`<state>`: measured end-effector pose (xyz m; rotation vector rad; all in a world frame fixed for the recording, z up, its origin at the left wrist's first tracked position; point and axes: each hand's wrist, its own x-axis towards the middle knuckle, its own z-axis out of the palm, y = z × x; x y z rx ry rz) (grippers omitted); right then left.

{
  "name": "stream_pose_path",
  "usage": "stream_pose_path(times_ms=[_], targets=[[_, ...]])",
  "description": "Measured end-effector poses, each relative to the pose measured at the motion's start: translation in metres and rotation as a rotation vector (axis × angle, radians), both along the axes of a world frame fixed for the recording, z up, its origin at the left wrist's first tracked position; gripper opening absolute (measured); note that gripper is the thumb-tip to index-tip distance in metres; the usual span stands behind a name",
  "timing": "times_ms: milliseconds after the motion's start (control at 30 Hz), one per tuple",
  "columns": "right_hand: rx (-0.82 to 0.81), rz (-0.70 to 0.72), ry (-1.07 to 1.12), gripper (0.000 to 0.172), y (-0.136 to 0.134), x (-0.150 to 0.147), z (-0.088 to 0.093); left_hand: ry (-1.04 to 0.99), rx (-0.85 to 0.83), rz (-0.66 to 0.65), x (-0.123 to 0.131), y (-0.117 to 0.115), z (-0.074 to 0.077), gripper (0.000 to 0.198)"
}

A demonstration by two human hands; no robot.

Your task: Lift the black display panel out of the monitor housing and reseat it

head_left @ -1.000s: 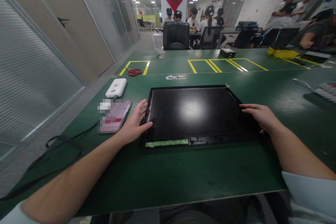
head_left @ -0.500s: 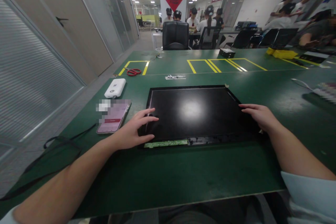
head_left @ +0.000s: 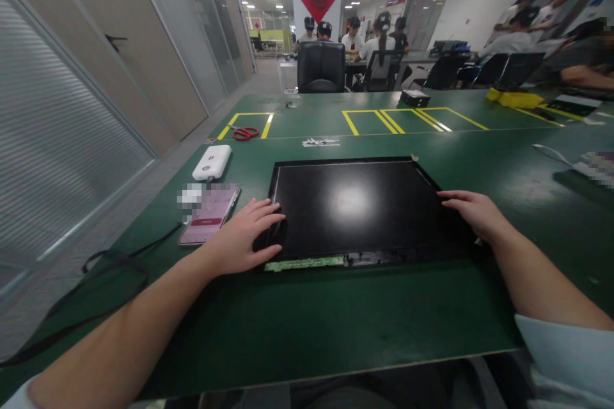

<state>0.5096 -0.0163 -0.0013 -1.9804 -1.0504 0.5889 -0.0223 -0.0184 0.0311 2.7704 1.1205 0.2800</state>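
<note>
A flat black display panel (head_left: 350, 211) lies on the green table, with a strip of green circuit board (head_left: 304, 263) along the left part of its near edge. My left hand (head_left: 249, 236) rests over the panel's left edge, fingers spread and the tips on the dark surface. At the opposite side, my right hand (head_left: 474, 214) has its fingers together over the right edge; its thumb is hidden. Small beige tabs stick out at the far right corner and beneath my right hand.
Left of the panel lie a phone (head_left: 211, 214), a white power bank (head_left: 212, 162) and a black strap (head_left: 115, 259). Farther back are red scissors (head_left: 245, 133), white scraps (head_left: 320, 142), yellow tape outlines and a small black box (head_left: 415, 98). People sit at tables behind.
The fingers of my left hand have drawn slightly closer together on the panel's left edge. My right hand and the panel look the same.
</note>
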Motion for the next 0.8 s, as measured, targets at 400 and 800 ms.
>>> stream_pose_path(times_ms=[400,800], targets=[[-0.003,-0.008,0.021,0.024,-0.005,-0.009,0.007,-0.081,-0.072,-0.166,-0.012,0.003,0.008,0.037],[-0.016,-0.011,-0.007,0.022,-0.005,-0.015,0.013,-0.095,-0.059,-0.214,-0.012,0.003,0.001,0.03]])
